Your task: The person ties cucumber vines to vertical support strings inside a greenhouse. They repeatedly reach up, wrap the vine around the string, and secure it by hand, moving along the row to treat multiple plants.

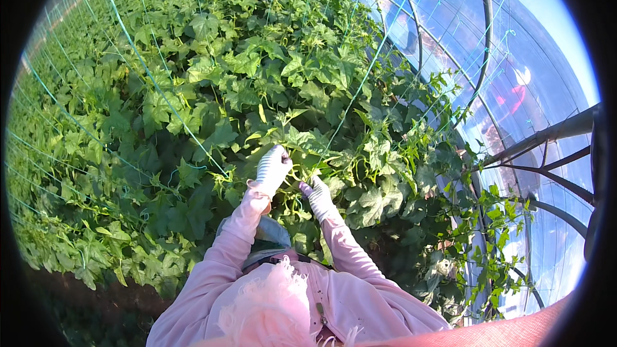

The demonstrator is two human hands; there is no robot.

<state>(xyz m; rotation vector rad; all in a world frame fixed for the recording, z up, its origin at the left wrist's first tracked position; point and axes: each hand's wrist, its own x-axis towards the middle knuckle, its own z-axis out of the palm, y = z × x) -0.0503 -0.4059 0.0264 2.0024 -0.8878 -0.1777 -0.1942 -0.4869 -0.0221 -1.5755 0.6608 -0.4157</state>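
Note:
My left hand (274, 166), in a white and grey striped glove, is curled among the vine tips, its fingertips at thin stems. My right hand (315, 195), gloved alike, is just to the right and slightly lower, with thumb and fingers close to a pale green stem. Whether either hand grips a stem cannot be told. Lobed green vine leaves (308, 140) surround both hands. A light green twine (356, 91) runs down to the foliage just above my right hand. Another twine (164, 96) slants down to a shoot left of my left hand.
Dense climbing vines (217, 58) fill the front and left, with many upright twines among them. On the right stand a clear plastic greenhouse wall (520, 58) and curved metal tubes (487, 24). A thick metal pole (554, 132) with thin braces juts in at the right edge.

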